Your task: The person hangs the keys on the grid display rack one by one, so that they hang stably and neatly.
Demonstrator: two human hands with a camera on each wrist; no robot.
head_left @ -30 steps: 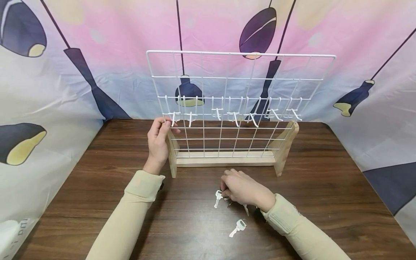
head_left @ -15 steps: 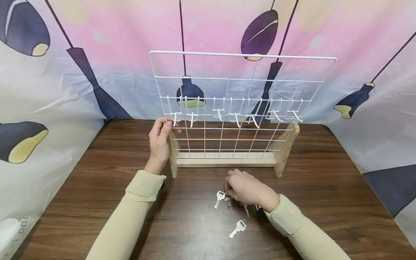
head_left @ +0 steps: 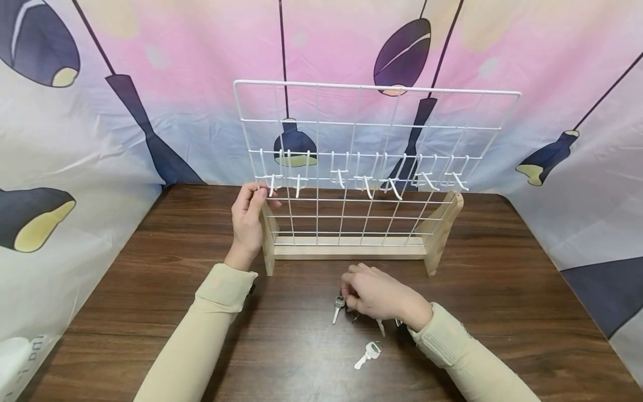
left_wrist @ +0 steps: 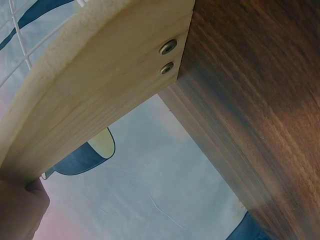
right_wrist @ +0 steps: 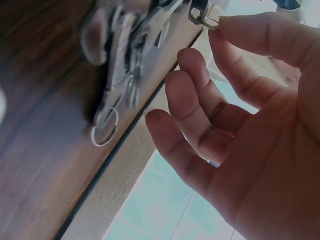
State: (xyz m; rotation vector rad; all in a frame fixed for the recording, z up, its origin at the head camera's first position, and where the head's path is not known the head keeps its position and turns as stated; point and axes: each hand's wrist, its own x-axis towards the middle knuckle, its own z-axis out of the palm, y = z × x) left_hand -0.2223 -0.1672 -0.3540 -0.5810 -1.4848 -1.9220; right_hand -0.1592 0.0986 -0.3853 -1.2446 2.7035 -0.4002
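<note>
My left hand [head_left: 247, 218] holds the left wooden side panel [left_wrist: 100, 75] of a white wire grid rack [head_left: 377, 87] at its top. In the head view, my right hand [head_left: 379, 293] is over several keys on the table, in front of the rack. Its thumb and index finger pinch a small key ring [right_wrist: 210, 23], and the key [head_left: 338, 309] on it points toward me. The other fingers are loosely bent. Under the hand, more keys [right_wrist: 120, 55] with rings lie partly hidden. One silver key [head_left: 369, 353] lies apart, nearer to me.
A row of several white hooks [head_left: 365, 184] hangs across the rack's grid. The rack stands on a wooden base bar [head_left: 349, 254] at the back of the brown table [head_left: 150, 290]. A printed cloth [head_left: 201, 139] surrounds the table. Something white with lettering [head_left: 20, 363] shows at lower left.
The key at my right fingertips has turned, its head going from bright to dark. My right hand has shifted only slightly. The left hand keeps its hold, and the head view has moved a little.
</note>
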